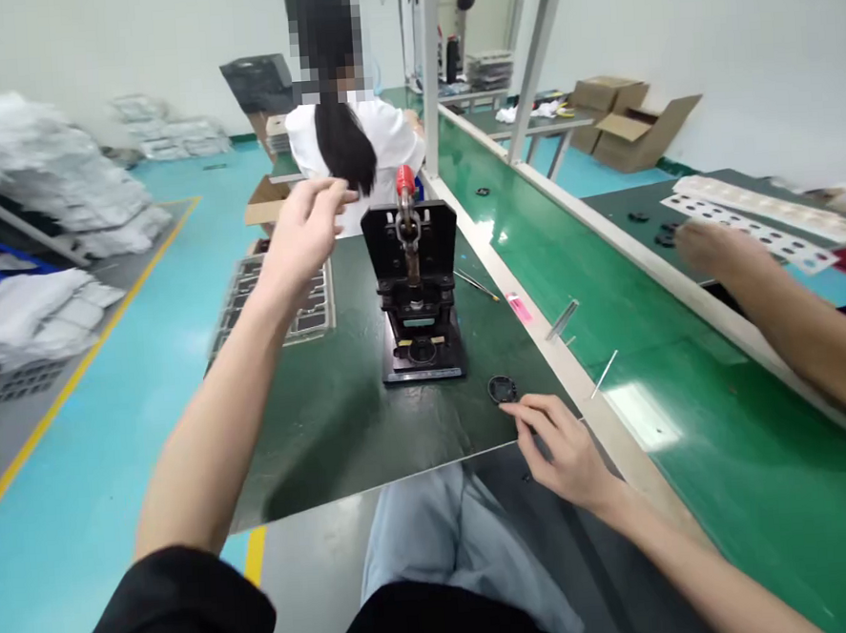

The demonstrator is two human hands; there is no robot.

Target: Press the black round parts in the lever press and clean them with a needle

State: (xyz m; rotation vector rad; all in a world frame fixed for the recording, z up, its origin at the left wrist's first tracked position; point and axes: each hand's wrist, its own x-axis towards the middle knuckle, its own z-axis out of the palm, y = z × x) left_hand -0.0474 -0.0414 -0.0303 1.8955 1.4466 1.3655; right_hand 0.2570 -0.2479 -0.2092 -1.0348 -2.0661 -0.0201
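Note:
A black press fixture (pixel 416 303) with a red-tipped lever (pixel 405 179) stands upright on the dark green table. Raised to the left of the lever, my left hand (pixel 310 228) has its fingers apart and nothing in them. Near the table's right edge, a round black part (pixel 502 389) lies on the surface. My right hand (pixel 556 442) is just below it, fingertips at the part's lower rim and the other fingers apart; it does not grip the part.
Behind the fixture's left side lies a compartmented tray (pixel 315 309). Tweezers (pixel 476 285) and a pink item (pixel 518 306) are to the right. A green conveyor (pixel 609 315) runs alongside. Ahead sits a person (pixel 390 137); another person's hand (pixel 724 250) is at the right table.

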